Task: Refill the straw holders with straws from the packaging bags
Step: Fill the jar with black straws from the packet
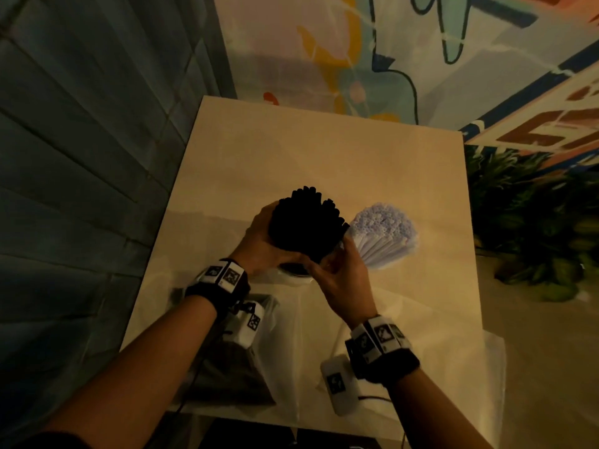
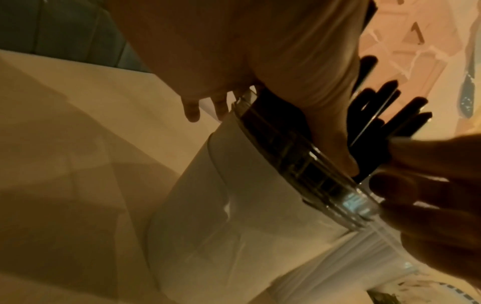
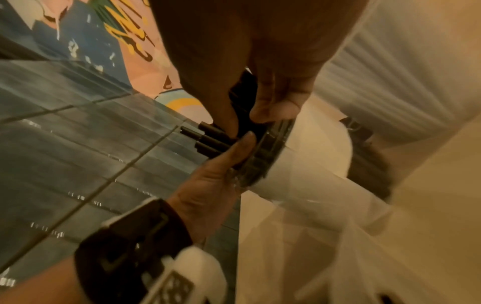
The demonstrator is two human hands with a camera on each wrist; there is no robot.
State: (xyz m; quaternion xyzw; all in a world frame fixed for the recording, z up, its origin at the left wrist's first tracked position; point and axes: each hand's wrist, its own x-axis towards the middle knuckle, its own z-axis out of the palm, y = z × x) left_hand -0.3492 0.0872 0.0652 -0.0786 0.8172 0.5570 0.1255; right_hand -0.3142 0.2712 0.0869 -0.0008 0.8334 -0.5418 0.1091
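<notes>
While both hands cup them, black straws (image 1: 306, 226) fan (uneven tips).

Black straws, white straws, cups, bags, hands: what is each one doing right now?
black straws: bunched upright, ends in the clear holder, both hands around them.
clear holder: on the table, being filled.
white straws: standing fanned out, untouched.
left hand: grips the black bunch.
right hand: grips the black bunch.
dark bag: lying flat near the table's front edge.

Bare forearms, no sleeves. Black wrist straps (image 1: 220, 294) w/ white marker tags (image 1: 377, 335), white camera pods (image 1: 340, 385), thin black cable.
</notes>
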